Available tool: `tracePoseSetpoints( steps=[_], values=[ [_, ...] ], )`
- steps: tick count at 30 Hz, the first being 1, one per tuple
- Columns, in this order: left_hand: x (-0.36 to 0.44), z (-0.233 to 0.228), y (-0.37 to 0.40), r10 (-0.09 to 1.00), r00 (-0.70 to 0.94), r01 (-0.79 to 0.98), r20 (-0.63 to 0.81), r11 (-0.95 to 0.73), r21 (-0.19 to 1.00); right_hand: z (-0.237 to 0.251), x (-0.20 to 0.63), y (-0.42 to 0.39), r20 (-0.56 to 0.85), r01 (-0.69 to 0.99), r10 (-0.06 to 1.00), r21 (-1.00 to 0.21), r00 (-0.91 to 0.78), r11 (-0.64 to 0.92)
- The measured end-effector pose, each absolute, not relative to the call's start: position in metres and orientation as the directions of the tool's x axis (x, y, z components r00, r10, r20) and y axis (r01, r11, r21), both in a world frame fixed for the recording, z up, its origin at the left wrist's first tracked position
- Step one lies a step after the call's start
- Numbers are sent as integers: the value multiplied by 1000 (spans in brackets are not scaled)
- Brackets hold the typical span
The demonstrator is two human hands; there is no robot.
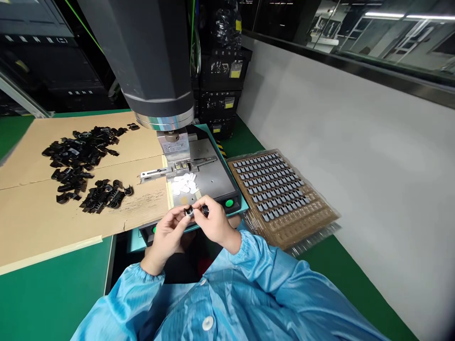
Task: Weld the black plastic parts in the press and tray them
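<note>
In front of the press, my left hand (168, 237) pinches a small black plastic part with a pale grey face (189, 211) between thumb and fingers. My right hand (215, 223) is closed beside it, its thumb and forefinger at that part. Another dark piece (205, 210) shows between the right fingers; whether it joins the first part is hidden. Just beyond the hands, a pile of white flat pieces (184, 183) lies on the metal base plate (209, 177) of the press. Above it hangs the press head (164, 116) over a small metal fixture (180, 166).
Loose black parts (83, 149) are heaped on the cardboard (28, 203) to the left. A tray (305, 225) with rows of grey pieces lies at right. Green buttons (229, 203) sit at the base's front corners. Black crates (222, 71) stand behind; a white wall (341, 123) bounds the right.
</note>
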State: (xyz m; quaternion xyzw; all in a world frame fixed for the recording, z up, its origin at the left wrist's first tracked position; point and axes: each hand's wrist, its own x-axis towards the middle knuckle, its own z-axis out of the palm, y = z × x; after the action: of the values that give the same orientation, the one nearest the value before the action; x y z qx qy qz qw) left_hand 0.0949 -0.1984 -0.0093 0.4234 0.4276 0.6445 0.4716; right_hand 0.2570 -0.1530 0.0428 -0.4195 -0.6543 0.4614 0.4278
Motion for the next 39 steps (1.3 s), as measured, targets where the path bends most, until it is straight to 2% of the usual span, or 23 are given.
tracePoseSetpoints(
  steps=[3, 7, 16, 19, 24, 27, 30, 33, 36, 39],
  values=[
    [92, -10, -198, 945, -210, -87, 250, -273, 958, 43, 258, -152, 212, 215, 942, -939, -260, 270],
    [90, -13, -197, 923, -193, 25, 333, -334, 942, 42, 259, -149, 234, 231, 938, -928, -254, 294],
    [90, -20, -199, 935, -178, 50, 306, -302, 952, 33, 259, -146, 199, 235, 941, -935, -274, 266],
    [91, -21, -195, 943, -191, 35, 273, -272, 962, 22, 261, -143, 225, 261, 926, -915, -302, 307],
    [71, -13, -190, 928, -262, 98, 264, -246, 964, -5, 273, -108, 369, 446, 888, -769, -275, 458],
    [36, 13, -199, 884, -311, 233, 350, -287, 929, -14, 289, -72, 428, 583, 873, -657, -235, 478],
    [-15, 58, -216, 799, -305, 486, 518, -337, 806, -24, 305, -21, 414, 737, 886, -531, -207, 419],
    [-75, 115, -239, 702, -279, 724, 656, -295, 623, -41, 307, 41, 395, 832, 895, -411, -206, 373],
    [-144, 176, -266, 608, -242, 904, 756, -143, 404, -51, 300, 79, 397, 824, 884, -394, -247, 408],
    [-224, 248, -298, 480, -193, 981, 855, 108, 161, -53, 296, 85, 444, 802, 870, -428, -214, 416]
  ],
)
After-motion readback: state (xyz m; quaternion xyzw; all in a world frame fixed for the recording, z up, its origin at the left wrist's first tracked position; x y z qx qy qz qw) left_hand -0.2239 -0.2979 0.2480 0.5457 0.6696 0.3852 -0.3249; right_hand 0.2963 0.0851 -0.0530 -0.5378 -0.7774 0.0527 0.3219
